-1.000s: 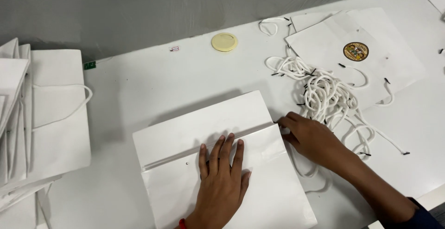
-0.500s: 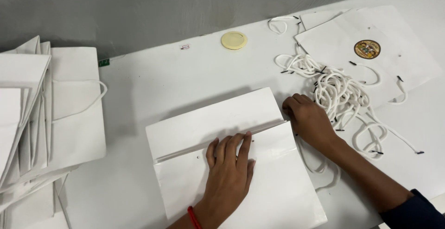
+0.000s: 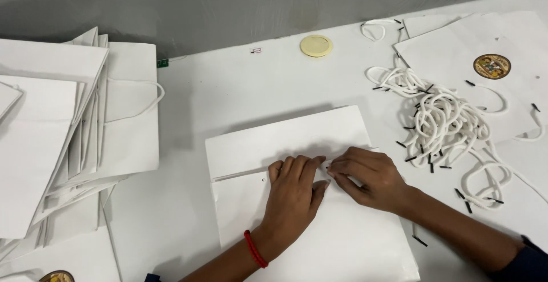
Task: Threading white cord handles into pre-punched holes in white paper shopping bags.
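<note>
A white paper bag [image 3: 285,136] lies flat on the white table [image 3: 228,82] with its top flap folded along a crease. My left hand [image 3: 294,193] rests palm down on the bag just below the crease, with a red band on its wrist. My right hand [image 3: 368,176] is beside it, touching it, fingertips pinched together at the crease on what looks like the small black tip of a white cord. A small punched hole [image 3: 264,180] shows in the bag left of my left hand.
A tangle of white cords with black tips [image 3: 445,119] lies to the right. Behind it are flat white bags with a round sticker [image 3: 492,65]. A stack of white bags with cord handles [image 3: 63,133] fills the left side. A round yellow lid [image 3: 315,45] sits at the back.
My right hand has moved left along the crease from the bag's right edge to meet my left hand. The view has shifted, so the bag sits further right.
</note>
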